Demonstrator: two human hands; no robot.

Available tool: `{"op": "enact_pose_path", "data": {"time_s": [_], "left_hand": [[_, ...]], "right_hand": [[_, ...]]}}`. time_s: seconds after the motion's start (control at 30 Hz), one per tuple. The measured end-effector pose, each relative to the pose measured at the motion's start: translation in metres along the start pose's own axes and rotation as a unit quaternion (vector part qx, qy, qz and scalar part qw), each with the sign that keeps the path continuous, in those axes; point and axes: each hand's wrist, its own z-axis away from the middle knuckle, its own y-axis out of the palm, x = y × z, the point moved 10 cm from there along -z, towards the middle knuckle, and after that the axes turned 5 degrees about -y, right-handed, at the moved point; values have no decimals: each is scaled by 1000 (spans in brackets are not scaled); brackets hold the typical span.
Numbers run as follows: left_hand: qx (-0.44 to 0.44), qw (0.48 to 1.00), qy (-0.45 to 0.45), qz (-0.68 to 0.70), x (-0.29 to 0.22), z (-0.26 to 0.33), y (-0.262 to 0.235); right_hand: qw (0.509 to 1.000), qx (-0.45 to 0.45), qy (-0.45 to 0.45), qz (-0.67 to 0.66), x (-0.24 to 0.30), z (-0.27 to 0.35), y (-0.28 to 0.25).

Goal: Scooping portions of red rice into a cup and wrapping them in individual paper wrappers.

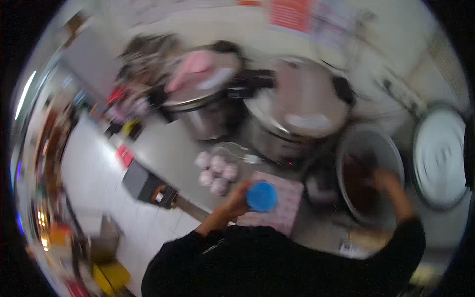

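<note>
My left hand [240,199] is closed around the side of a round blue cup-like thing [261,196], held above a pink patterned sheet [284,192] on the counter. Blur hides whether I see into it or onto a lid. To the right, my right hand [387,180] reaches into a large metal pot [397,157] with dark brown contents [360,183]. Its fingers are smeared by motion and partly lost against the brown, so whatever they hold cannot be made out. Left of the blue thing stands a cluster of several pale pink round things [216,171].
Two big lidded cookers [269,129] [198,111] stand at the back of the counter; a pink cloth [195,69] lies on the left one. A round whitish lid [440,156] is at the far right. A dark box [143,185] juts out past the counter's left edge.
</note>
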Motion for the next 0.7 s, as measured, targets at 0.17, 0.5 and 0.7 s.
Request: {"op": "enact_pose_path", "data": {"time_s": [0.17, 0.5, 0.7], "left_hand": [[-54, 998, -29, 3, 14, -1, 21], [-32, 998, 21, 57, 12, 1, 37], [-46, 999, -19, 9, 10, -13, 44]], "right_hand": [[999, -16, -33, 24, -36, -27, 0], [993, 11, -105, -58, -11, -18, 36], [986, 1, -164, 39, 4, -28, 19]]}}
